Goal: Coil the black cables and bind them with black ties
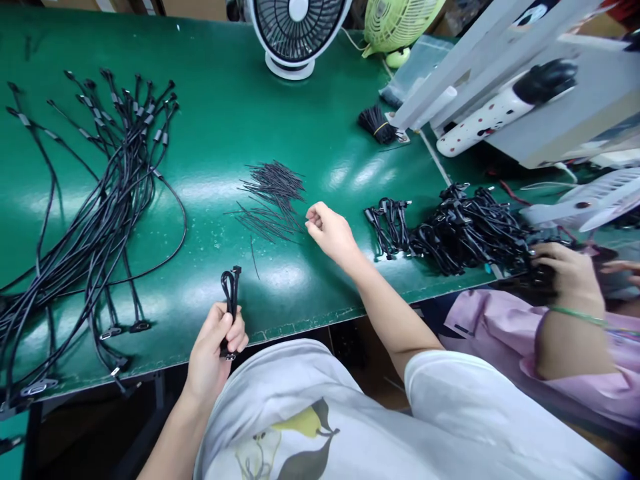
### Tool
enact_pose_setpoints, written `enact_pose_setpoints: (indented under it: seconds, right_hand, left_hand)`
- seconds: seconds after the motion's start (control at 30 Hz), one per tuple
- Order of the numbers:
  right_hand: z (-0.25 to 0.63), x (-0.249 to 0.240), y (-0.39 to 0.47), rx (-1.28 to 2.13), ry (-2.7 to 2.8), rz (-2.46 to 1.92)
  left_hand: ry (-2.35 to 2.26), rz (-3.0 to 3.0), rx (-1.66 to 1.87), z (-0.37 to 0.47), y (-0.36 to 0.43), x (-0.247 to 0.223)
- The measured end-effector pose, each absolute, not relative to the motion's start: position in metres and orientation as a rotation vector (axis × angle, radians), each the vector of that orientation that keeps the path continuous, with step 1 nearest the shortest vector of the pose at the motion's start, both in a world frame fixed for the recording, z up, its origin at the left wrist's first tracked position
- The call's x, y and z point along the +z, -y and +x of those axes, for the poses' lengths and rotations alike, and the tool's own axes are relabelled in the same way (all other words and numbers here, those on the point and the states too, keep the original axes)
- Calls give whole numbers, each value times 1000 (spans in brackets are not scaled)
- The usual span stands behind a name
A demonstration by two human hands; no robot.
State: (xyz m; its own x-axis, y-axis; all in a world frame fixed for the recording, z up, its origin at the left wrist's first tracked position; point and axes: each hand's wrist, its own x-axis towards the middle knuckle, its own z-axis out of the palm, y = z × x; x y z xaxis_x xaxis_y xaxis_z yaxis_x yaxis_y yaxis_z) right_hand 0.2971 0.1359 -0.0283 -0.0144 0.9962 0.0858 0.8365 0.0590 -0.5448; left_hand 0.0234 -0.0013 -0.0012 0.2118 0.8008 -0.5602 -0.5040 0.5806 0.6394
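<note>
My left hand is closed around a folded black cable near the table's front edge; its looped end and a connector stick up above the fingers. Beside a loose pile of thin black twist ties, my right hand hovers with its fingers curled together. Whether a tie is pinched between those fingertips I cannot make out. One single tie lies apart from the pile, between it and the held cable.
Long black cables spread across the left of the green table. Bundled cables are heaped at right, where a co-worker's hand reaches in. A banded tie bundle, a white fan and a spotted bottle stand farther back.
</note>
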Motion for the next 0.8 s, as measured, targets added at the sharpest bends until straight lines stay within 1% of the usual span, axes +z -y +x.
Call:
enact_pose_setpoints:
  seconds: [0.07,0.13,0.23,0.3,0.4,0.47,0.57,0.7,0.8]
  right_hand:
    - [299,-30,-132,380,1898,-1811]
    - [302,-28,-126,210,1863,-1845]
    - [304,-22,-110,25,1663,-1903]
    - [298,-19,-97,127,1533,-1850]
    - [278,-15,-79,520,1466,-1668]
    - [262,-12,-72,656,1474,-1579]
    - [243,-6,-66,641,1594,-1469]
    - [221,-3,-54,635,2019,-1145]
    - [208,-3,-45,357,2238,-1009]
  left_hand:
    - [-965,351,933,22,4,-2]
    - [-927,348,948,22,6,-2]
    - [-840,348,954,23,8,-1]
    - [-769,348,934,26,8,-1]
    - [-703,349,910,34,5,1]
    - [-695,353,910,39,0,2]
    - [-712,378,932,42,-9,3]
    - [-815,562,975,40,-18,-3]
    - [-1054,856,953,37,-20,-11]
